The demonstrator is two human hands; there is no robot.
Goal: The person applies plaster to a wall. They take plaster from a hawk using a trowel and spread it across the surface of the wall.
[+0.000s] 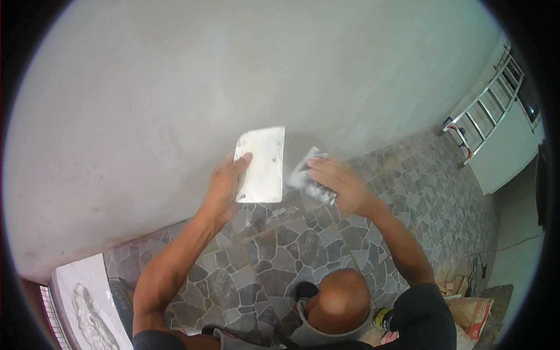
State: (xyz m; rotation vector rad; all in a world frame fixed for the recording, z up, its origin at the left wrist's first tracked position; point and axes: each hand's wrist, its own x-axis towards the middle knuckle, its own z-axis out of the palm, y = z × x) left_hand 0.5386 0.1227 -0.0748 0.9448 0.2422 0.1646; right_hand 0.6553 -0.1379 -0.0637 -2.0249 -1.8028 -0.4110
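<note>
My left hand [226,185] grips a flat white rectangular plate [262,166] by its left edge, thumb across its face. Small dark specks mark the plate's corners and rim. To its right, apart from it, my right hand [344,185] has its fingers over a flat putty scraper [303,175] smeared with white and grey paste. Blur softens the scraper, and its handle does not show. Both hands are held in front of a pale wall [157,87]. At the lower left, a white board [96,271] carries a wet-looking heap of white putty [90,318].
Grey stone-patterned tiles [286,245] cover the floor, meeting the wall along a slanting edge. An aluminium ladder [487,114] leans at the far right. A torn sack [469,315], a dark can [383,319] and a thin cable [501,249] lie at the lower right.
</note>
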